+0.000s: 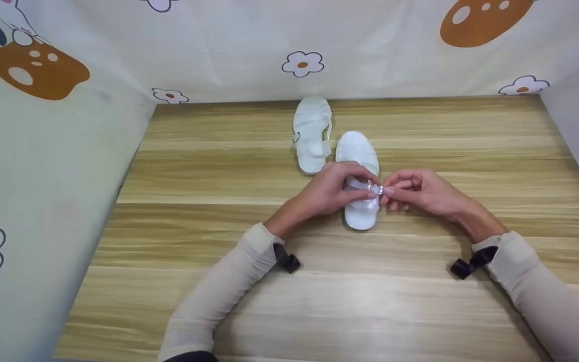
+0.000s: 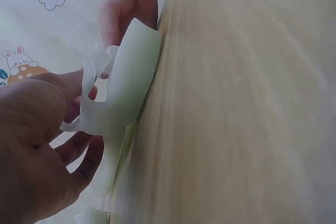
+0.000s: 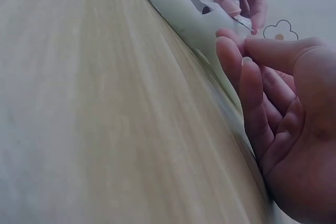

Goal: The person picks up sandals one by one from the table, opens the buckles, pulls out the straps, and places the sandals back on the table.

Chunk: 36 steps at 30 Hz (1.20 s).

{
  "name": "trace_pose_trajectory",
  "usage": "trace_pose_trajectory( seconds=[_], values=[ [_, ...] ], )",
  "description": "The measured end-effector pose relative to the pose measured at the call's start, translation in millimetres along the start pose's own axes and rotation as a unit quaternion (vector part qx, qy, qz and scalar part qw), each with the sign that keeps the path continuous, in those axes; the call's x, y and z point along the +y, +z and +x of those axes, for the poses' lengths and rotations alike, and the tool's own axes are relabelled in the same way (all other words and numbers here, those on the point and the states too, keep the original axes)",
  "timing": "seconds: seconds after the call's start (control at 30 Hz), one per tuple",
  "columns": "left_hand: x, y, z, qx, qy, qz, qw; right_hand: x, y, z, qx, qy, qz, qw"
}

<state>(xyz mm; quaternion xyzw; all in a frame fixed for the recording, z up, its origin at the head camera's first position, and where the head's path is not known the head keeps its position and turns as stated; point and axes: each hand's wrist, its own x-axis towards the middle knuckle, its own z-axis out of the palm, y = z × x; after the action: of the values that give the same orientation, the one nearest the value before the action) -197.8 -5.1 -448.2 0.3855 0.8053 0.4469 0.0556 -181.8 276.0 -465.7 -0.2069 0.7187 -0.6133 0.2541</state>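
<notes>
A white sandal (image 1: 356, 146) lies on the wooden tabletop with its toe pointing away, and both hands meet at its ankle strap. My left hand (image 1: 327, 190) reaches across the sandal and pinches the strap (image 1: 356, 184) between thumb and fingers. At the sandal's right side, my right hand (image 1: 427, 193) pinches the strap's end by a small shiny buckle (image 1: 381, 190). In the right wrist view, the right thumb and index fingertips (image 3: 227, 43) come together beside the pale sole (image 3: 173, 3). The left wrist view has the strap raised above the sandal (image 2: 134, 66).
The matching white sandal (image 1: 312, 123) lies farther back and to the left, close to the patterned backdrop (image 1: 229, 60). Pale side walls flank the wood-grain tabletop (image 1: 209, 176). Dark bands (image 1: 287, 259) sit on both sleeves' cuffs.
</notes>
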Motion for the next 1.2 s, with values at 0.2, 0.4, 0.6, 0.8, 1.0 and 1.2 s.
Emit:
trace_pose_trajectory(
  seconds=[0.2, 0.4, 0.6, 0.8, 1.0, 1.2],
  values=[
    [2.9, 3.0, 1.3, -0.004, -0.001, 0.007, 1.0000, 1.7, 1.6, -0.5, 0.007, -0.002, 0.002, 1.0000],
    [3.8, 2.2, 0.4, -0.007, -0.006, 0.032, 0.9994, 1.2, 0.9, -0.6, 0.002, 0.000, 0.000, 1.0000],
    [6.7, 1.3, -0.1, -0.013, 0.026, 0.090, 0.9955, 0.9, 2.4, -0.6, 0.009, -0.004, 0.008, 0.9999],
    [8.5, 0.4, -0.3, -0.018, 0.030, 0.120, 0.9921, -0.5, 3.3, 0.1, 0.017, 0.004, 0.020, 0.9996],
    [9.8, 0.7, -0.7, -0.020, 0.038, 0.141, 0.9890, -3.0, -1.4, -0.9, 0.002, 0.018, 0.016, 0.9997],
    [9.5, 1.6, -0.9, -0.022, 0.033, 0.141, 0.9892, -6.1, -4.5, -3.2, -0.001, 0.057, 0.013, 0.9983]
  ],
)
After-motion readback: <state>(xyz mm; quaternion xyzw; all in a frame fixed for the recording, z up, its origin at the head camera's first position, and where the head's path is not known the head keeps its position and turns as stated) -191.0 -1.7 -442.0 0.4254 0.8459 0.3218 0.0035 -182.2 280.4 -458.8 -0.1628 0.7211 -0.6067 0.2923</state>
